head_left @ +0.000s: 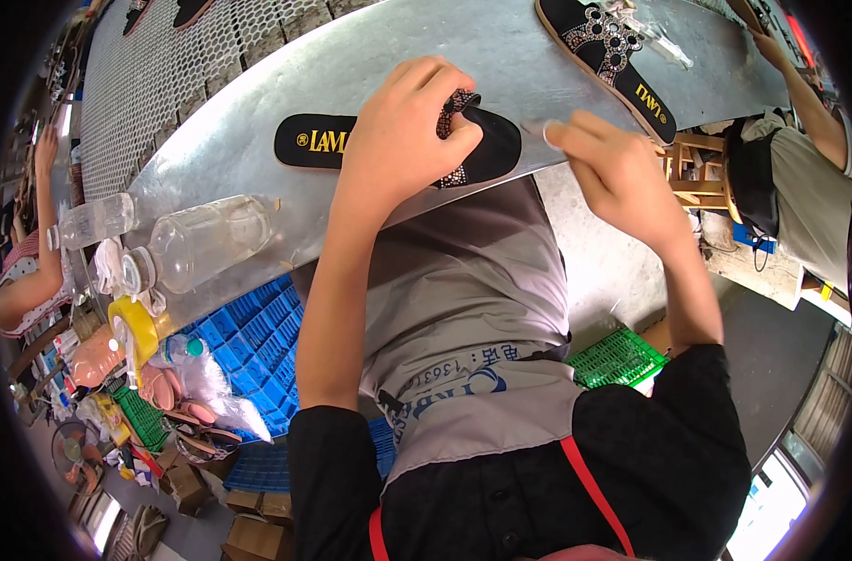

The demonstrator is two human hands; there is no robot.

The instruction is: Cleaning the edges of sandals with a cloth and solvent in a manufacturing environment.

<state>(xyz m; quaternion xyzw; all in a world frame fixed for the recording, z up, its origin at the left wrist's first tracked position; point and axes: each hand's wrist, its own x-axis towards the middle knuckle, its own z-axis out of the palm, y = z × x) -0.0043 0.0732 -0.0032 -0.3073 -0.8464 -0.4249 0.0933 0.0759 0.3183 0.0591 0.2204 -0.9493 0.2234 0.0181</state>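
A black sandal [497, 142] with gold lettering on its insole and a beaded strap lies on the metal tabletop [342, 79], its toe pointing right. My left hand [403, 136] is over its middle, the fingers and thumb closed on the jewelled strap. Just right of the toe, my right hand [622, 168] is raised with its fingers pinched together. Something small and pale shows at those fingertips, too blurred to name. A matching sandal [602, 58] rests farther off to the right, with crumpled clear plastic [664, 45] beside its strap.
Two clear bottles, a large one [216, 238] and a smaller one [99, 220], lie at the table's left end. Blue crates [253, 346] stand below it. A co-worker's arm [805, 93] reaches in at right, near a wooden stool [697, 173]. Perforated mesh [155, 75] runs beyond the table.
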